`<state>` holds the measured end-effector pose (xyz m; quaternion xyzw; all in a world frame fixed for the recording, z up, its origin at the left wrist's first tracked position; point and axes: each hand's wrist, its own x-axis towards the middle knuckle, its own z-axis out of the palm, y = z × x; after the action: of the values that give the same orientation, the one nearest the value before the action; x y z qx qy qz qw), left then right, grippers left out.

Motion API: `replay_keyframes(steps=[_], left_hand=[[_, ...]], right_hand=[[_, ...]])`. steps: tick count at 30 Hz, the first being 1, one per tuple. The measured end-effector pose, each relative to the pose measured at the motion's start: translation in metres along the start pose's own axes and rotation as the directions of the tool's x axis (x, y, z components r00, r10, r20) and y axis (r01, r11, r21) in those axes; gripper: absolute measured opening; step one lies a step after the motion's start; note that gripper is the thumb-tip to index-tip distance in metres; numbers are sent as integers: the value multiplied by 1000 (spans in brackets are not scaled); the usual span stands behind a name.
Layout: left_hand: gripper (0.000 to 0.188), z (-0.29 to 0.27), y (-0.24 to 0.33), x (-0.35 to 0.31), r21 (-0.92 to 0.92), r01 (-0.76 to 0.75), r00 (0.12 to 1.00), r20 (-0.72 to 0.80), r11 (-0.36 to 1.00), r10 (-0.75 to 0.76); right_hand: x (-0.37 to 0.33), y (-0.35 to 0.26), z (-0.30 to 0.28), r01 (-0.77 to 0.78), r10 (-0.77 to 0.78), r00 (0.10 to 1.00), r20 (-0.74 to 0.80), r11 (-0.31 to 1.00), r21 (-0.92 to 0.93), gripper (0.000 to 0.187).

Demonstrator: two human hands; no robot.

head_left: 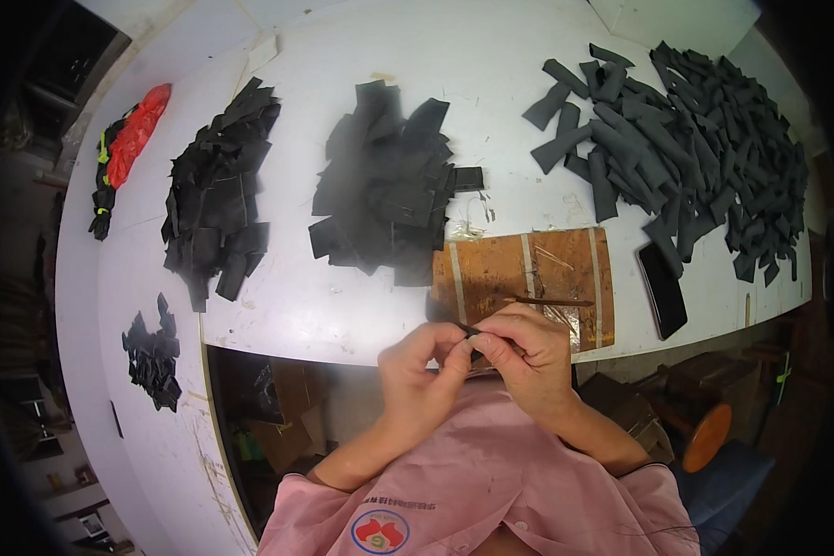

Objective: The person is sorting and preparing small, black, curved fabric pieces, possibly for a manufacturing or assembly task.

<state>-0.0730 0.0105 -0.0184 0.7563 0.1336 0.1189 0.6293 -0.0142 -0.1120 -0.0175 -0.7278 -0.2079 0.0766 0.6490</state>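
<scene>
My left hand (423, 366) and my right hand (525, 352) meet at the table's front edge, both pinching one small dark strip (466, 328) between thumbs and fingertips. Just beyond them lies a brown board (491, 271) with pale tape bands, and a thin dark stick (549, 301) rests on it. Behind the board sits a heap of black flat pieces (385, 185).
On the white table (343, 310) lie a second black heap (218, 199) at the left, a large pile of grey strips (686, 148) at the right, a dark phone (663, 290), a small black pile (153, 357) and a red bag (137, 134). An orange stool (709, 435) stands below.
</scene>
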Motion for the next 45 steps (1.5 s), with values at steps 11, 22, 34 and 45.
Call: replay_keyframes(steps=[11,22,34,45], left_hand=[[23,-20,-4,20,-819,498,854,406,285,-326],[21,6,-13,10,-325,61,979,-166,944,-120],[35,3,38,-3,-71,-329,918,211,942,337],[21,38,58,-1,-465,15,994,106,885,39]], right_hand=[[11,24,7,-192,179,979,95,967,165,6],[4,28,6,-557,400,830,388,622,551,12],[-6,-7,-33,170,-194,980,50,936,308,22],[-9,-49,-62,-295,277,954,113,933,206,15]])
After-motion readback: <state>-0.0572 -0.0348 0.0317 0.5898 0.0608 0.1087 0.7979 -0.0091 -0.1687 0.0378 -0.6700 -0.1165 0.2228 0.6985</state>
